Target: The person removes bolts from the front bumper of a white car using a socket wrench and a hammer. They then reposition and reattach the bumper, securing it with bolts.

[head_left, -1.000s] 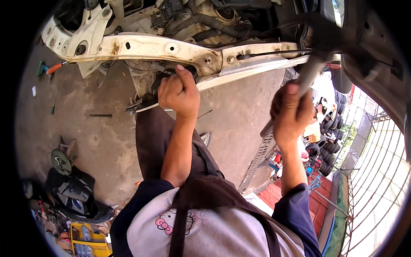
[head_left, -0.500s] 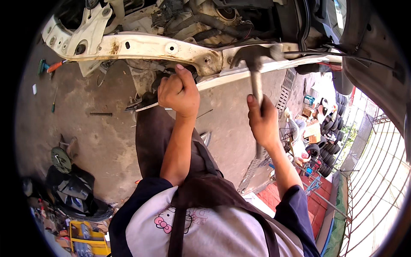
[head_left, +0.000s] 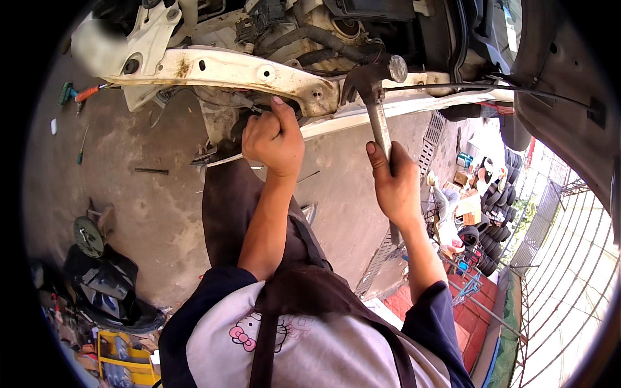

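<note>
The right hand [head_left: 396, 184] has its fingers wrapped round the grey steel claw hammer [head_left: 374, 97], its head against the rusty white crossmember [head_left: 220, 70] at upper centre. The left hand [head_left: 274, 139], fingers closed, grips just beside it; a glancing blow could catch those knuckles. Half a second ago the hammer stood further right.

The place was an open-air car repair yard, shown by a stripped car front [head_left: 259, 71], stacked tyres [head_left: 488, 249], scattered tools [head_left: 81, 94] and an oil-stained concrete floor [head_left: 149, 207].
</note>
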Motion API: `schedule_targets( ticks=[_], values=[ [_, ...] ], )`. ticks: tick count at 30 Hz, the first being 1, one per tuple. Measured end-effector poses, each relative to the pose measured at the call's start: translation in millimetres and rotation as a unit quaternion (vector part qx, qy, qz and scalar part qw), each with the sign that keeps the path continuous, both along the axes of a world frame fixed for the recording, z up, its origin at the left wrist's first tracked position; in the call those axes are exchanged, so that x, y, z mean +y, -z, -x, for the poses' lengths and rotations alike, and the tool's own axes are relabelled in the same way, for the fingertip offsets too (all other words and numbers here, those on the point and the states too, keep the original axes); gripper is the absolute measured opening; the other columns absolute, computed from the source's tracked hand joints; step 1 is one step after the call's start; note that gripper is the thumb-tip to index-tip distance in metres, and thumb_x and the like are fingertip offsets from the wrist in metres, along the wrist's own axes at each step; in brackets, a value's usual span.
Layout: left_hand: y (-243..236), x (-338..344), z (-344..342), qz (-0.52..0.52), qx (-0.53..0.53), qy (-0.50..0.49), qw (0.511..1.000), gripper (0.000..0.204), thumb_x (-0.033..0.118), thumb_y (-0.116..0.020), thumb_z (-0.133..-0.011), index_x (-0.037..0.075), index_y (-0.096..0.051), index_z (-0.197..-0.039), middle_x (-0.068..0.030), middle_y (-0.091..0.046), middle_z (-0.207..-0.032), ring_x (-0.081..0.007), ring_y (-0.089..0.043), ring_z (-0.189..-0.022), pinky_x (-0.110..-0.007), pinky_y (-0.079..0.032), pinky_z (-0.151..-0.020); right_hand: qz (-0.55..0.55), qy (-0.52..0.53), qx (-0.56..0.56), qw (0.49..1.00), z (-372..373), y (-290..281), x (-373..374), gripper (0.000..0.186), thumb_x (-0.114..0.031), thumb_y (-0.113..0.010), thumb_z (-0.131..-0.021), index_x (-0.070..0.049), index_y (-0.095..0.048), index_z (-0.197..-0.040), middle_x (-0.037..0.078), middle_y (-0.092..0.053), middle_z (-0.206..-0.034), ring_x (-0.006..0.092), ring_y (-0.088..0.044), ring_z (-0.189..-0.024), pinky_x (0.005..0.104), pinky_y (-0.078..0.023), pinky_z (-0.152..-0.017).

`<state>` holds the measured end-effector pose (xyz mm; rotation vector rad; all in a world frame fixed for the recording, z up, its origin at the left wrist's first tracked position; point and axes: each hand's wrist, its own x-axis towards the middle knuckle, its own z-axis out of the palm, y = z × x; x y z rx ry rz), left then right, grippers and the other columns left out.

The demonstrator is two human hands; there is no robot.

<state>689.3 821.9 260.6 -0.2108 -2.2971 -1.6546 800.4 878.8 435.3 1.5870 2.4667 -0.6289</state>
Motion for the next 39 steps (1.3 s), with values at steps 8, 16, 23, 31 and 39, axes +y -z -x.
schedule_targets(
  ticks=[8, 16, 23, 31, 39],
  values=[
    [3.0, -6.1, 1.4, 0.011, -0.004, -0.002, 1.000, 0.046, 0.005, -0.071, -0.086, 0.008, -0.045, -0.049, -0.0087, -0.046, -0.048, -0.0296, -0.044, -0.043, -0.041, -0.033, -0.044, -0.034, 0.002, 0.242, 0.970, 12.1, -5.8, -0.7, 0.036, -0.031, -0.064, -0.101, 0.000, -0.051, -0.087, 0.012, -0.050, -0.056, 0.0177, -0.047, -0.049, 0.0352, -0.040, -0.048],
    [-0.1, -2.1, 0.9, 0.019, -0.004, -0.023, 1.000, 0.041, 0.008, -0.069, -0.089, 0.005, -0.055, -0.051, -0.0124, -0.054, -0.052, -0.0328, -0.051, -0.046, -0.043, -0.040, -0.046, 0.032, 0.073, 0.132, 0.988, -27.2, 2.6, -15.0, 0.046, -0.040, -0.067, -0.098, 0.001, -0.054, -0.082, 0.011, -0.045, -0.055, 0.0147, -0.039, -0.053, 0.0356, -0.036, -0.049],
    [-7.0, -4.0, -2.2, 0.033, -0.006, -0.009, 0.999, 0.039, 0.011, -0.065, -0.095, 0.003, -0.059, -0.057, -0.0135, -0.055, -0.054, -0.0363, -0.053, -0.050, -0.044, -0.045, -0.052, 0.001, 0.214, 0.299, 0.930, -75.4, -26.0, 35.6, 0.043, -0.048, -0.057, -0.102, -0.009, -0.048, -0.084, -0.004, -0.043, -0.059, 0.0058, -0.039, -0.044, 0.0235, -0.029, -0.040],
    [-13.7, -4.0, -3.6, -0.015, -0.010, -0.001, 1.000, 0.035, 0.007, -0.061, -0.098, -0.002, -0.056, -0.065, -0.0138, -0.052, -0.059, -0.0340, -0.047, -0.056, -0.045, -0.039, -0.056, 0.114, 0.201, 0.258, 0.938, -53.9, -23.7, 93.2, 0.045, -0.051, -0.058, -0.100, -0.010, -0.050, -0.084, -0.004, -0.043, -0.060, 0.0061, -0.039, -0.044, 0.0231, -0.028, -0.039],
    [-37.8, 57.3, -54.1, 0.008, 0.155, 0.048, 0.987, 0.030, 0.021, -0.066, -0.093, 0.011, -0.055, -0.067, 0.0001, -0.062, -0.084, -0.0240, -0.055, -0.084, -0.042, -0.038, -0.082, 0.200, 0.190, 0.182, 0.944, -55.6, -20.7, 101.1, 0.044, -0.049, -0.060, -0.100, -0.009, -0.052, -0.087, -0.003, -0.047, -0.063, 0.0066, -0.042, -0.046, 0.0236, -0.031, -0.041]
  ],
)
